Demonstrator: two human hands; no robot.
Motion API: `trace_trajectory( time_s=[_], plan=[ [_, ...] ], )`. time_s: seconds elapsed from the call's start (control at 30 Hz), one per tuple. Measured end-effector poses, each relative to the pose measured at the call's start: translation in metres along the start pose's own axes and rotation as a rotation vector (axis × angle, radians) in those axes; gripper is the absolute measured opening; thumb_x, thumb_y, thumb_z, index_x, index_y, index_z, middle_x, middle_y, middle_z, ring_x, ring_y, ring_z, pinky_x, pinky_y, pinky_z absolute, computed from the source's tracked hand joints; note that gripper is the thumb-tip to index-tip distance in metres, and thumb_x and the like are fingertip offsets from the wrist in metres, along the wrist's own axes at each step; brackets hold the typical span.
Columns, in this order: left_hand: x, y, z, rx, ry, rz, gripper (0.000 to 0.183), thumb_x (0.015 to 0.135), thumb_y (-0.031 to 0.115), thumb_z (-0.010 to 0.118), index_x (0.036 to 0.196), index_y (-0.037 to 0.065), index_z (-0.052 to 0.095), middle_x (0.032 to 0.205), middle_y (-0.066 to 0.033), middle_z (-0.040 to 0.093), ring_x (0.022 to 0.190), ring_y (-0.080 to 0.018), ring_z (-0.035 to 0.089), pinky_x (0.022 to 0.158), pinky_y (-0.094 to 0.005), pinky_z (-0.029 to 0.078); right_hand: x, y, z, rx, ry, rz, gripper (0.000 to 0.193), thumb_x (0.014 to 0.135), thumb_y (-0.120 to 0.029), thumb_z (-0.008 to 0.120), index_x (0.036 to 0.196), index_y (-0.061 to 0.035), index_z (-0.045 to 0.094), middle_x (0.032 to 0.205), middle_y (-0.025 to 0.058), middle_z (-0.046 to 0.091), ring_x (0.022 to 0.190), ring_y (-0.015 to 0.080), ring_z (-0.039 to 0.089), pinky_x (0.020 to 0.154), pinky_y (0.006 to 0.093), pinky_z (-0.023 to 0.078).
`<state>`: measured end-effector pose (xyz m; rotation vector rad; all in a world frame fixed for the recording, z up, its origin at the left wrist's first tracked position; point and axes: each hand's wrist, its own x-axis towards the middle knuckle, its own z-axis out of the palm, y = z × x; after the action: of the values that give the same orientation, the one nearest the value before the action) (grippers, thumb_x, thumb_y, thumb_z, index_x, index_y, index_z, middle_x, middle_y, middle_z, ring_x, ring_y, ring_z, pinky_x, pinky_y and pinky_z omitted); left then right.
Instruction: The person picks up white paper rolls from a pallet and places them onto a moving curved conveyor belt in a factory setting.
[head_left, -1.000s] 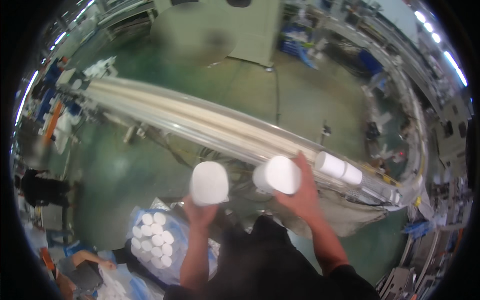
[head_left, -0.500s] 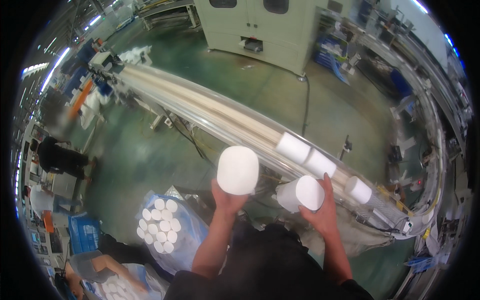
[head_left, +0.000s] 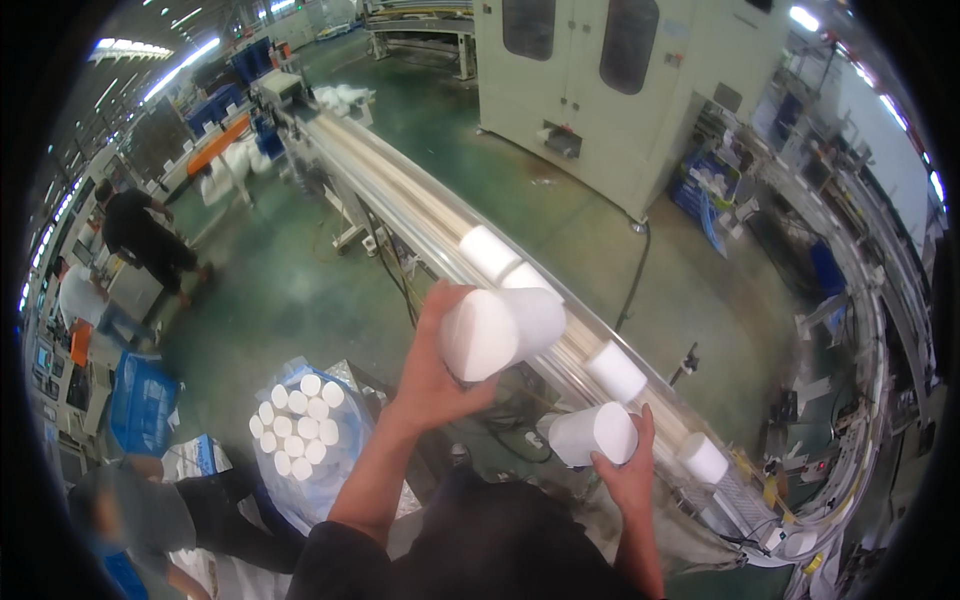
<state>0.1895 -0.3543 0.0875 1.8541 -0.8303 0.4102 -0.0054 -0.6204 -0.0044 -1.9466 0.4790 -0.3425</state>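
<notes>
My left hand [head_left: 433,355] is closed round a large white paper roll [head_left: 535,322], its thumb below and fingers over the upper left. That roll is raised in front of the near edge of the conveyor [head_left: 400,190] and hides part of it. Lower and to the right, my right hand [head_left: 628,468] grips another white paper roll [head_left: 585,436] by its right end, tilted, near the conveyor's side. Several more rolls lie on the belt, among them one roll [head_left: 488,252] farther up, one roll [head_left: 614,371] midway and one roll [head_left: 703,457] nearer.
A clear plastic bag [head_left: 345,455] packed with upright white rolls stands at my left. Beyond it a co-worker [head_left: 150,505] bends at the lower left. A blue crate [head_left: 145,400] and two people stand farther left. Across the conveyor is a large pale machine cabinet [head_left: 570,90].
My view has turned, shifting the cabinet right. The left hand's roll has tipped from end-on to lying sideways, closer to the belt. The right hand still holds its roll. The co-worker has shifted.
</notes>
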Motion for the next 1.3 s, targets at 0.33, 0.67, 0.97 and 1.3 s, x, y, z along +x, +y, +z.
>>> trace_trajectory(
  time_s=[0.33, 0.67, 0.97, 1.3],
  plan=[
    [0.009, 0.036, 0.0, 0.182, 0.037, 0.145, 0.095, 0.058, 0.013, 0.082, 0.143, 0.003, 0.041, 0.137, -0.0179, 0.051, 0.126, -0.0405, 0.048, 0.106, -0.0471, 0.04, -0.006, 0.007, -0.004, 0.025, 0.007, -0.054, 0.109, 0.065, -0.01, 0.082, 0.154, 0.0051, 0.02, 0.13, 0.0173, 0.054, 0.12, 0.0302, 0.055, 0.105, 0.0406, 0.044],
    [-0.002, 0.005, 0.002, 0.408, 0.267, 0.709, 0.117, 0.063, 0.018, 0.089, 0.156, 0.009, 0.019, 0.137, -0.0133, 0.045, 0.126, -0.0376, 0.048, 0.098, -0.0509, 0.047, -0.004, 0.007, -0.006, 0.021, 0.032, -0.057, 0.106, 0.067, -0.004, 0.078, 0.156, -0.001, 0.021, 0.13, 0.0139, 0.053, 0.119, 0.028, 0.055, 0.106, 0.0391, 0.042],
    [-0.014, -0.01, -0.009, 0.434, 0.1, 0.798, 0.063, 0.089, 0.017, 0.067, 0.144, 0.022, 0.038, 0.136, -0.0026, 0.058, 0.126, -0.0332, 0.054, 0.107, -0.0547, 0.043, -0.01, 0.007, 0.0, 0.026, 0.055, -0.048, 0.107, 0.065, -0.01, 0.08, 0.154, 0.0026, 0.022, 0.13, 0.016, 0.053, 0.121, 0.0301, 0.054, 0.106, 0.0414, 0.042],
    [-0.018, -0.017, -0.017, 0.434, 0.034, 0.86, 0.057, 0.09, 0.019, 0.067, 0.14, 0.025, 0.043, 0.138, 0.0013, 0.058, 0.127, -0.0295, 0.055, 0.111, -0.0523, 0.042, -0.013, 0.002, 0.011, 0.044, 0.054, -0.05, 0.105, 0.066, -0.003, 0.076, 0.156, -0.0006, 0.021, 0.133, 0.0153, 0.052, 0.123, 0.0289, 0.052, 0.108, 0.0405, 0.041]
  ],
)
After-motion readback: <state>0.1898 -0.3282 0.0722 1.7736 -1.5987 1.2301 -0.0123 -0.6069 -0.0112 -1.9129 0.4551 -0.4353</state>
